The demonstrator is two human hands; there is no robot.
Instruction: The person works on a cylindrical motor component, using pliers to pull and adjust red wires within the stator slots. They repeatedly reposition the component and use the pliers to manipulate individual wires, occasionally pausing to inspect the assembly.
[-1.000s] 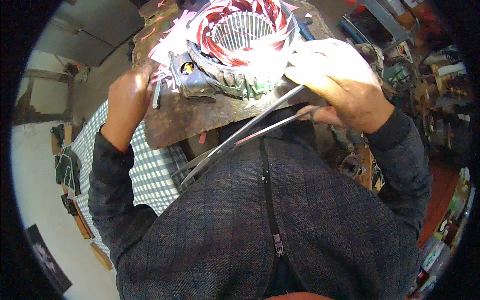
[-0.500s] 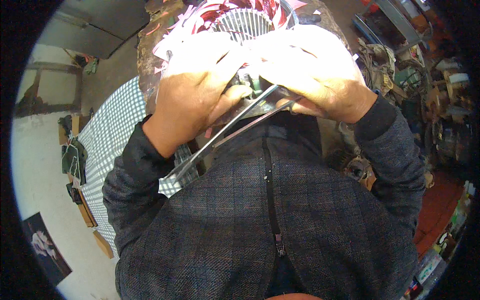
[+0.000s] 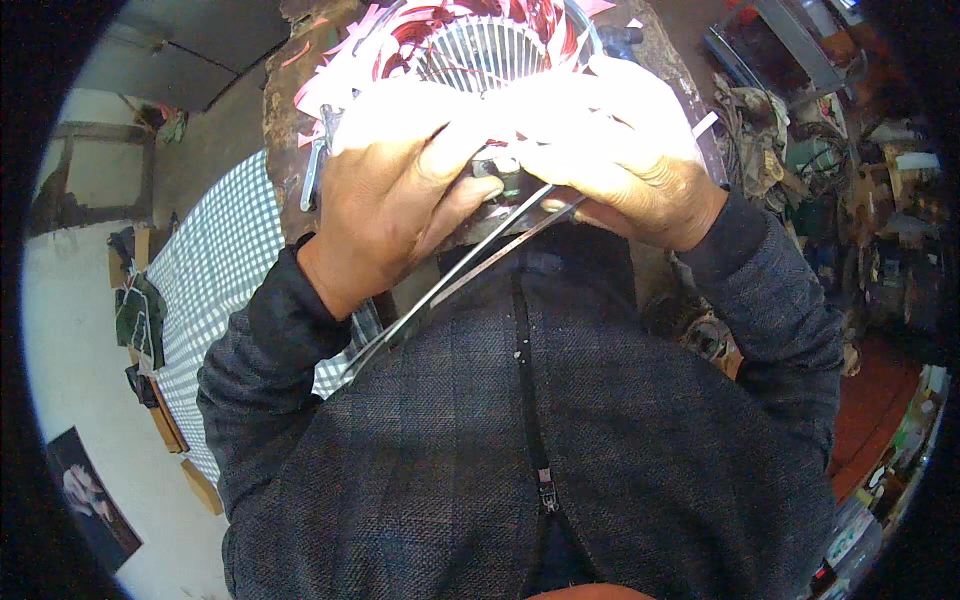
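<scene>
A round metal motor stator (image 3: 480, 45) with slotted bore, red windings (image 3: 565, 40) and pink paper pieces (image 3: 335, 65) sits on a worn board. At its front, my left hand (image 3: 390, 200) has bent fingers on the winding; glare hides what they grip. My right hand (image 3: 645, 175) holds long steel scissors (image 3: 445, 283) by the handle end, blades pointing down-left across my jacket, while its upper fingers reach the winding beside my left hand. A metal tool (image 3: 313, 172) lies left of the stator.
Checked cloth (image 3: 220, 260) drapes left of the board (image 3: 290, 130). A white wall (image 3: 75, 320) with a poster (image 3: 90, 495) is at far left. Cluttered parts and cables (image 3: 770, 140) and a metal frame (image 3: 790, 55) stand at the right.
Since a second ago, my left hand has moved right onto the stator's front winding. My right hand, with the scissors, has shifted slightly left. Both hands now cover the front of the ring.
</scene>
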